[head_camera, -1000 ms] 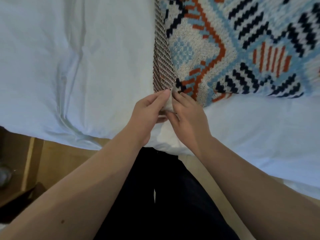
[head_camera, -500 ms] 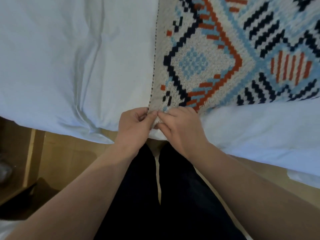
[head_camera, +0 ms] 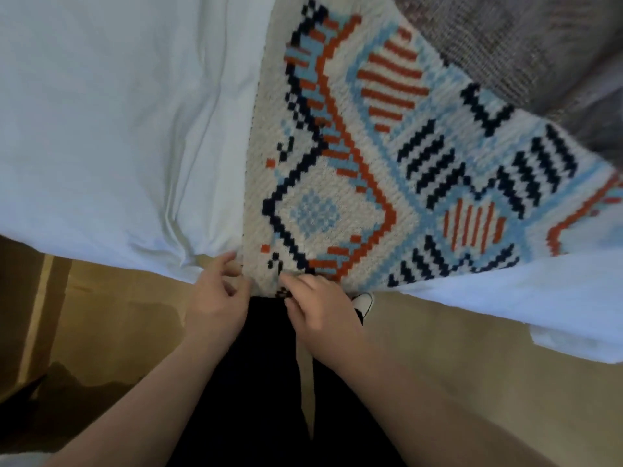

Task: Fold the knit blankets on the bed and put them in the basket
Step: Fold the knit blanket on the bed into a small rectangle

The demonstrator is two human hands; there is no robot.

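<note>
At the near edge of the bed [head_camera: 111,136], the right hand [head_camera: 322,310] pinches the corner of the patterned knit blanket [head_camera: 364,183] while the left hand [head_camera: 217,298] is half open beside it; the blanket looks soft, floppy and stretchy, so it is best held at its corners.

Single head view, steeply down, close over bed [head_camera: 101,129] edge and floor [head_camera: 455,348]

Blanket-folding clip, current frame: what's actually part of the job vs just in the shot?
Part of the job:
- patterned knit blanket, near corner at the bed edge
- left hand, open beside that corner
- right hand, pinching the corner
- grey knit blanket, top right
- bed sheet the blankets lie on

Just in the shot:
- wooden floor
- white shoe tip
- no basket visible
</note>
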